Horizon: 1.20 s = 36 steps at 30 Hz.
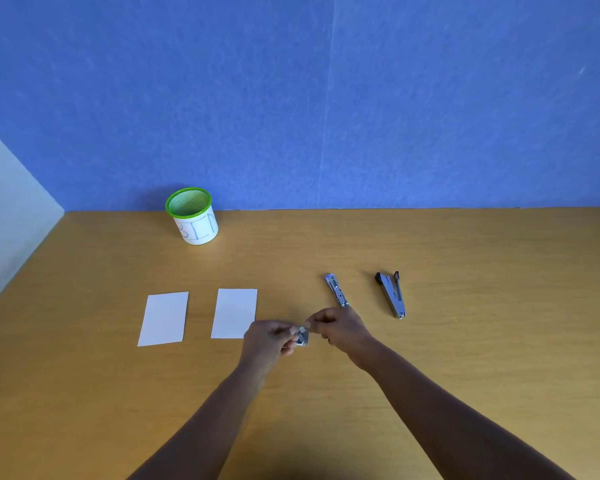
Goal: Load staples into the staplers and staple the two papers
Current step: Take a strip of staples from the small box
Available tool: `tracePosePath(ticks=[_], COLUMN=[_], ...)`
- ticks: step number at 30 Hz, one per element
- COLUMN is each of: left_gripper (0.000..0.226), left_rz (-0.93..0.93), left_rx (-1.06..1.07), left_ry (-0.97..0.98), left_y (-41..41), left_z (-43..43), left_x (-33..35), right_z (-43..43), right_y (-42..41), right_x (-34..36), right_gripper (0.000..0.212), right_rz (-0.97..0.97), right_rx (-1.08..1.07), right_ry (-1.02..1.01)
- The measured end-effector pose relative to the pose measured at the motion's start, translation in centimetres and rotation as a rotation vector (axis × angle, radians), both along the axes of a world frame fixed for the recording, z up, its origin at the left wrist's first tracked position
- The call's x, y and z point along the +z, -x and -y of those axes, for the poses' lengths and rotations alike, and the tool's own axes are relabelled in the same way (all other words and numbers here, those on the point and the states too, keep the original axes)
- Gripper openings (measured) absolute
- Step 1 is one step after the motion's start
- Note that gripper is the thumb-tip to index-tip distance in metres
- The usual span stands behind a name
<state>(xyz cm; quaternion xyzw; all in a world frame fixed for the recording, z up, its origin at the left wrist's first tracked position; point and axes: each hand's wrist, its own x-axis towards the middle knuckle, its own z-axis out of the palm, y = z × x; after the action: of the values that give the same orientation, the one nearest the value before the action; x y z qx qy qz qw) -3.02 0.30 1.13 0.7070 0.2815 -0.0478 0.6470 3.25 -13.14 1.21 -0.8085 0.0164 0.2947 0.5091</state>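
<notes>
Both hands meet over a honey-coloured wooden desk (465, 358). The left hand (269, 336) and right hand (340, 327) have their fingers curled in, pinching a small silvery staple block (302, 336) between the fingertips; it is too small to show detail. Just beyond the right fingers lies a silver stapler (336, 291), and farther right of them an open stapler (392, 294), spread in a V. Just left of the left fingers lies the first paper (234, 313), with the second paper (163, 318) beyond it. Far ahead and left of the fingers, a green-rimmed cup (196, 220) lettered BIN stands against the blue wall (326, 98); a pale side wall (7, 209) closes the left.
</notes>
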Motion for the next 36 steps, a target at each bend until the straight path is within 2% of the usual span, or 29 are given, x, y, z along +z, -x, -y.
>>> tracePosePath(ticks=[2,5,8,11,20,36], left_gripper=[0.019,0.034,0.052,0.056,0.039,0.034], left_rz=[0.032,0.065,0.009,-0.046,0.013,0.025], left_rx=[-0.052,-0.247,-0.426,-0.522,-0.523,-0.459], left_ry=[-0.282,-0.686,-0.903,-1.027,-1.08,-0.988], left_y=[-0.1,-0.4,-0.6,-0.6,-0.8,-0.8], left_z=[-0.8,-1.8,-2.6,-2.9,-3.2,-3.0], left_x=[-0.6,-1.4,-2.2,-2.7,-3.4,-4.0], right_z=[-0.1,-0.5,-1.2,-1.7,-1.9,-1.6], right_y=[-0.2,-0.2,-0.1,0.0,-0.2,0.9], right_x=[-0.4,-0.7,-1.0,-1.4,-2.0,-2.7], right_gripper=[0.005,0.011,0.008,0.008,0.009,0.018], right_rz=[0.124,0.258,0.357,0.426,0.444,0.391], right_rx=[0.01,0.049,0.139,0.214,0.285,0.127], right_ry=[0.094,0.177,0.28,0.345,0.4,0.265])
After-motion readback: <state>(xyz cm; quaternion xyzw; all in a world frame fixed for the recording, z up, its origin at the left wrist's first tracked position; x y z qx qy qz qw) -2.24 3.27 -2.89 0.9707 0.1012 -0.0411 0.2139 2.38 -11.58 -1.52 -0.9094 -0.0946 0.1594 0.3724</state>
